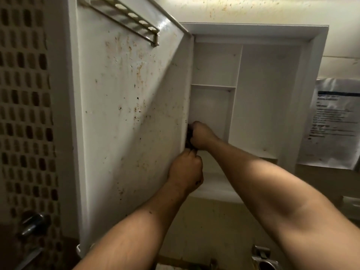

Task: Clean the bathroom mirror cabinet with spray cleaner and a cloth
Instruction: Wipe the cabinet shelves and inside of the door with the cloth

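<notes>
The white cabinet door stands swung open to the left, its inner face speckled with brown stains. The cabinet behind it shows bare white shelves. My right hand grips a small dark cloth against the door's hinge edge. Just below it, my left hand is curled tight at the same edge and seems to pinch the cloth's lower end. Most of the cloth is hidden by my fingers. No spray bottle is in view.
A rack with round holes is fixed at the door's top. A printed paper hangs on the wall at right. A mosaic tile wall and a metal tap are at left; metal fittings sit below.
</notes>
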